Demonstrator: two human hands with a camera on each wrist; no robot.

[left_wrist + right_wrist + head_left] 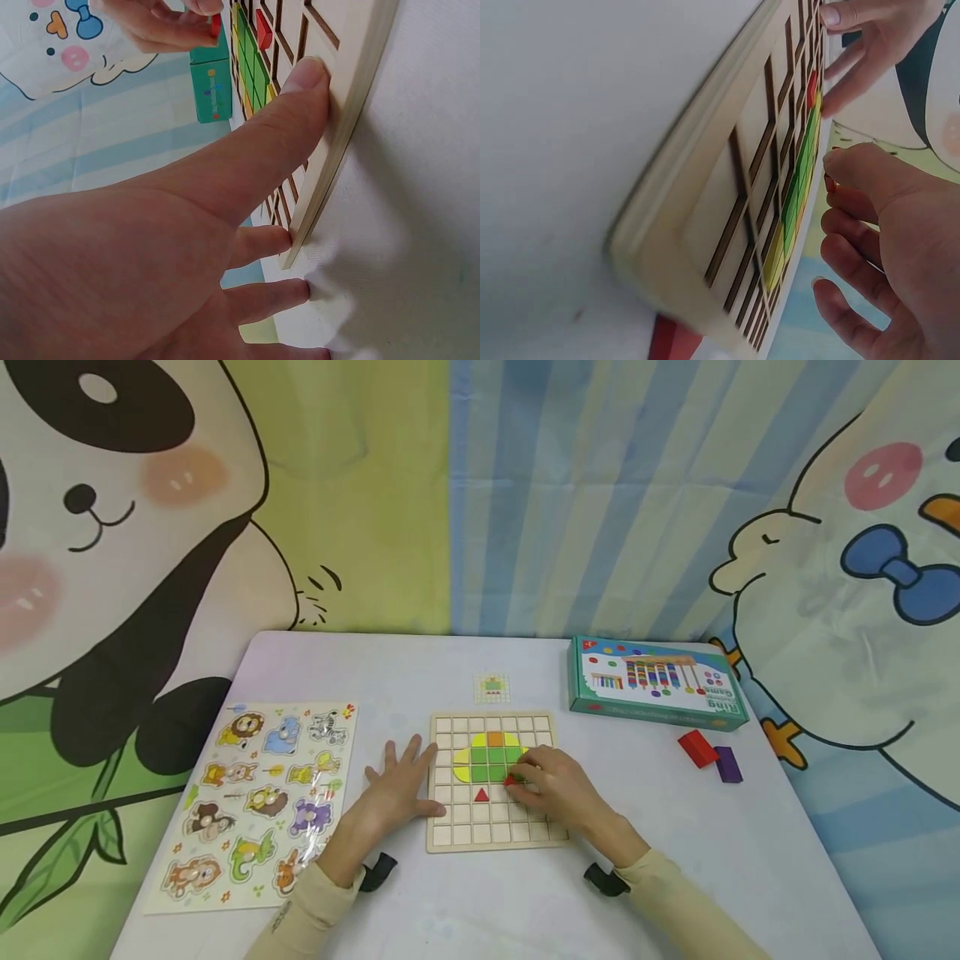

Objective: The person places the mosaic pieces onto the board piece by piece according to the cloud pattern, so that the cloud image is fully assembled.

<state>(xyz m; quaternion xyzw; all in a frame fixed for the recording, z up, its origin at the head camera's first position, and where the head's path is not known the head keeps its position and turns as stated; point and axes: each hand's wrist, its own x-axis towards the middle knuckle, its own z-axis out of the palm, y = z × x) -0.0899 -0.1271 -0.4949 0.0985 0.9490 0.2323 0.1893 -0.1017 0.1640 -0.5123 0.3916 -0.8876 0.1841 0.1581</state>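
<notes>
A wooden grid board (pixel 450 837) lies on the table with green squares (pixel 487 763), an orange square (pixel 496 739) and yellow rounded pieces (pixel 461 767) set in its cells. One red triangle (pixel 482 795) sits below the green squares. The left hand (pixel 396 789) has its fingers spread, and its thumb (pixel 304 79) rests on the board's left border. Over the board, the right hand (pixel 557 783) pinches a small red piece (pixel 829 182) between thumb and index finger, close below the green area. The other fingers are loosely bent, and the grip covers most of the piece.
Behind the board lies a small pattern card (pixel 492 688). An animal puzzle board (pixel 251 806) takes up the table's left side. At the back right stands a green-edged toy box (pixel 660 681), with a red block (pixel 697 748) and a purple block (pixel 728 764) before it.
</notes>
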